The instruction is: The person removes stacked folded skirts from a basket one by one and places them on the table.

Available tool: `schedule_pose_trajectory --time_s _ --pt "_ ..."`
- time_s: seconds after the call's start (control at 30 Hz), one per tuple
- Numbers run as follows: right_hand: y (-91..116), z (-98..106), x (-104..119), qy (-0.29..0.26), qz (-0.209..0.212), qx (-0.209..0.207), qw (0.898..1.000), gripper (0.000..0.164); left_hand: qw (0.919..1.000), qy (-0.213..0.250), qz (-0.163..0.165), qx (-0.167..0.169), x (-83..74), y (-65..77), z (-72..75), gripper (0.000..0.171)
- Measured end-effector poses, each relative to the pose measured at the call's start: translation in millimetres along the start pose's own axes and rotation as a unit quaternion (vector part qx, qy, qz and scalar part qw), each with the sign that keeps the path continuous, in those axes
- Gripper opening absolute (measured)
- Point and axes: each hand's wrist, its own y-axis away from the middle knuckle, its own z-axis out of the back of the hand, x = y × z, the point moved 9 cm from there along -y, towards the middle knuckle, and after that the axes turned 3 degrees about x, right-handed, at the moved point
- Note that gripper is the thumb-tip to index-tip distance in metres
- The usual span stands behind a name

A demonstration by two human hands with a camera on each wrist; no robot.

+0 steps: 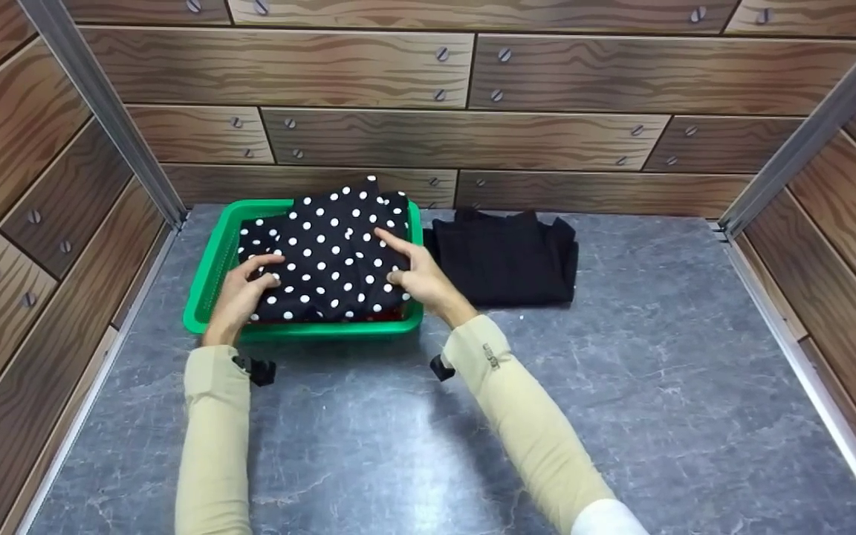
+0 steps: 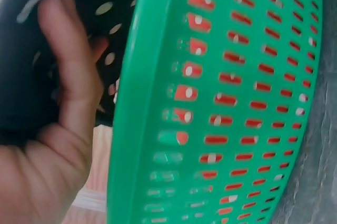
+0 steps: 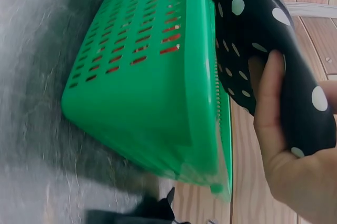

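Observation:
A folded black cloth with white polka dots [image 1: 328, 256] lies over the green plastic basket [image 1: 210, 275], its far edge reaching the back rim. My left hand [image 1: 238, 297] grips the cloth's left side, thumb bent against it in the left wrist view. On the opposite side my right hand [image 1: 432, 282] pinches the cloth's edge; the right wrist view shows the fabric fold [image 3: 303, 97] between thumb and fingers, raised beside the basket rim. Something red with white spots [image 2: 197, 47] shows through the basket's slots; most of it is hidden under the dotted cloth.
A folded plain black cloth [image 1: 506, 260] lies on the grey marbled surface [image 1: 621, 357], just right of the basket. Wood-patterned panels [image 1: 368, 70] stand at the back and both sides, with metal strips [image 1: 112, 122] at the corners.

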Motion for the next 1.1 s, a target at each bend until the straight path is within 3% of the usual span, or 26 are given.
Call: schedule_pose_trajectory --time_s 0.13,0.27,0.47,0.73,1.1 --pt "5.0 7.6 2.3 0.011 0.011 -0.005 1.0 0.08 0.9987 0.005 -0.034 -0.038 -9.5 2.4 -4.3 0.045" --pt "10.7 19.9 4.5 0.007 0.022 -0.015 1.0 0.08 0.9966 0.012 -0.062 -0.052 -19.1 5.1 -12.9 0.043" --pt "20.9 32.8 4.4 -0.01 0.045 -0.014 0.999 0.079 0.9933 0.05 -0.078 -0.069 -24.7 10.4 -25.2 0.042" --pt "35.2 51.5 -3.3 -0.059 0.049 -0.027 0.997 0.078 0.992 0.067 -0.087 -0.062 -38.3 16.3 -42.8 0.042" --pt "56.3 73.9 -10.5 -0.09 0.046 -0.047 0.994 0.077 0.9859 0.121 -0.102 -0.055 -41.1 15.3 -67.3 0.042"
